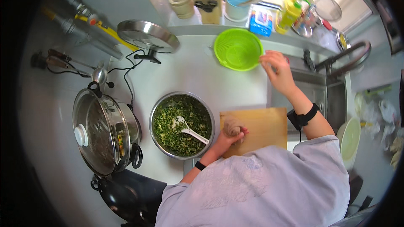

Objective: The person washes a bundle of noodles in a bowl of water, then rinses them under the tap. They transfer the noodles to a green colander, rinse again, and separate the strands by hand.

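Note:
Over the left part of a wooden cutting board (265,129), my left hand (228,140) holds a brownish rounded thing (233,126), blurred, its kind unclear. My right hand (277,71) is raised beside the right rim of a green plastic colander (238,49), fingers bent; whether anything small lies between the fingertips cannot be told. Left of the board, a steel bowl (152,132) holds a chopped green filling (170,135), and a white plastic spoon (194,135) rests in it with its handle towards the board.
A steel pot (126,126) with a tilted glass lid (94,132) stands at left, near a black wok (116,195). Another glass lid (146,36) stands behind. The sink (311,85) and faucet (344,56) are at right. A knife block (206,3) and blue container (239,1) line the sill.

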{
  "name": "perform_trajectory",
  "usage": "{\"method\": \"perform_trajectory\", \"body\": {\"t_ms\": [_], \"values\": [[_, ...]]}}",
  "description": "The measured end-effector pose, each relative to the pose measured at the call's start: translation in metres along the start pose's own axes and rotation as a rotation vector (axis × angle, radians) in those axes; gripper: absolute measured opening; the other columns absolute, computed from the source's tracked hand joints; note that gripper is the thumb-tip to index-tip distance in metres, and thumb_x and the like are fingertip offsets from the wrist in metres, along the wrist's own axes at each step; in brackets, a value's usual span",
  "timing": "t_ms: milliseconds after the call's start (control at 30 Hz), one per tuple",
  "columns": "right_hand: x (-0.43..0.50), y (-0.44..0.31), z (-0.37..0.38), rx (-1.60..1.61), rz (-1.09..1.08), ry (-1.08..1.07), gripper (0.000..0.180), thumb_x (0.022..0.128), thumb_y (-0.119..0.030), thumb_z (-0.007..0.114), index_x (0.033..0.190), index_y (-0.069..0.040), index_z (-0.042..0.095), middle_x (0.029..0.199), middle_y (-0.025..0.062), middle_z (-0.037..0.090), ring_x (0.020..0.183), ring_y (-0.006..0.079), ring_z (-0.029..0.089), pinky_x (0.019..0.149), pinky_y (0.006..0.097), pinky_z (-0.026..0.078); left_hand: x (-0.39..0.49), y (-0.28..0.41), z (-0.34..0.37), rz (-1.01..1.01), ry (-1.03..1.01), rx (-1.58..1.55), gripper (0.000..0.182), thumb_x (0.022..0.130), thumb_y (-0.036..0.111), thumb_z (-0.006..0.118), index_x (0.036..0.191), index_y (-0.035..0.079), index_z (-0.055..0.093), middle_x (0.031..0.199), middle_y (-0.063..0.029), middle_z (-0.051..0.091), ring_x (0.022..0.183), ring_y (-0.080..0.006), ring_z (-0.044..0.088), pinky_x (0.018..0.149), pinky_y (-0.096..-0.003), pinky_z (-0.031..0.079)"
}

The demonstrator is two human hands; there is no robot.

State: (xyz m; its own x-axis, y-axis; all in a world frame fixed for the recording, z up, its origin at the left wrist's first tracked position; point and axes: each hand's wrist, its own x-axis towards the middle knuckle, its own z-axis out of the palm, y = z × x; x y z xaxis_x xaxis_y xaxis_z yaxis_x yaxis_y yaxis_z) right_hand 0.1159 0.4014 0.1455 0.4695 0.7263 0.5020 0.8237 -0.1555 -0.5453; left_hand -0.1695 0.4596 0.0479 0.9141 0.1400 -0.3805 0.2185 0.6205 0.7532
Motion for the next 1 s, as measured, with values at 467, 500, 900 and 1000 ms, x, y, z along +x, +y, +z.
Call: {"method": "perform_trajectory", "body": {"t_ms": [467,500,900,1000], "values": [[-0.204,-0.044,0.007,0.452,0.232,-0.429,0.023,0.089,-0.017,0.061,0.107,-0.003,0.061,0.103,0.0139,0.061,0.097,0.0290,0.059,0.082,0.0368,0.049,-0.003,-0.010,0.039,0.101,0.267,0.205,0.016,0.085,0.006,0.066,0.099,0.001,0.060,0.093,-0.0073,0.063,0.083,-0.0152,0.063,0.073,-0.0249,0.050],[-0.207,-0.052,0.003,0.498,0.188,-0.423,0.025,0.089,-0.019,0.061,0.109,-0.003,0.060,0.103,0.0143,0.061,0.098,0.0286,0.059,0.082,0.0364,0.048,-0.002,-0.006,0.047,0.078,0.245,0.290,0.016,0.084,0.006,0.066,0.099,0.002,0.061,0.093,-0.0069,0.063,0.082,-0.0146,0.063,0.071,-0.0243,0.050],[-0.321,-0.017,-0.093,0.805,0.694,-0.060,0.052,0.084,-0.025,0.070,0.122,-0.001,0.044,0.110,0.0154,0.059,0.091,0.0208,0.062,0.078,0.0325,0.052,0.045,-0.095,0.202,0.072,-0.193,0.406,0.047,0.082,0.002,0.063,0.124,-0.003,0.043,0.118,-0.0134,0.056,0.103,-0.0239,0.061,0.083,-0.0347,0.052],[-0.356,0.003,-0.122,0.841,0.703,0.121,0.048,0.085,-0.022,0.068,0.121,-0.001,0.045,0.107,0.0118,0.061,0.094,0.0175,0.061,0.080,0.0298,0.051,0.054,-0.133,0.246,0.265,-0.224,0.678,0.056,0.082,0.012,0.067,0.128,-0.001,0.038,0.120,-0.0139,0.053,0.111,-0.0228,0.054,0.089,-0.0342,0.046]]}}
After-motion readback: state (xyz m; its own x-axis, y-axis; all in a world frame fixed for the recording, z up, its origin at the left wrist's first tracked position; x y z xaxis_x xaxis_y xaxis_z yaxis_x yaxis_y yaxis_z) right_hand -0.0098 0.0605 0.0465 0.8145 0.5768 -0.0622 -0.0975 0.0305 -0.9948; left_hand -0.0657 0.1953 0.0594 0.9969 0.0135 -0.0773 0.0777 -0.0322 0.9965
